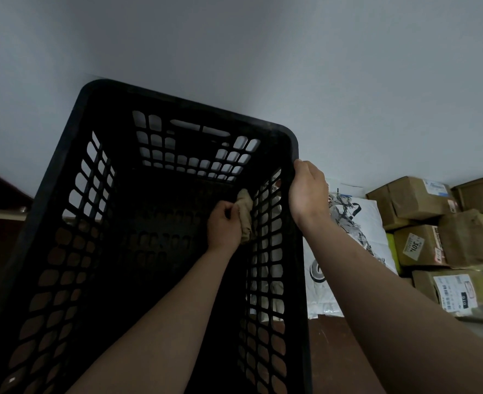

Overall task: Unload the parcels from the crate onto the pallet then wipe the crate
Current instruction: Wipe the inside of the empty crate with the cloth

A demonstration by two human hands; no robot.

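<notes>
Inside the black perforated plastic crate (192, 105), against its right-hand wall, the left hand (223, 224) is closed round a crumpled beige cloth (245, 211), fingers curled and pinching the wad to the lattice about midway down. The right hand (308, 191) grips the rim of that same wall near the far corner, thumb on the inner side, fingers wrapped over the outside, steadying the crate, which is tipped up with its open top facing the person.

No parcel shows within the crate. Brown cardboard parcels (416, 200) and a white printed mailing bag (356, 223) lie stacked just beside its right wall; the pallet beneath them cannot be made out.

Assessment: unloading appears complete and wiping is in hand.

Recommendations:
- Keep the rim grip firm, so the wall does not flex away under the cloth.
- Press with a flatter pad of cloth; a tight wad is likely to skip over the ribs.
- Work each wall top to bottom, then the floor of the crate, which is too dark here to judge for dirt.
</notes>
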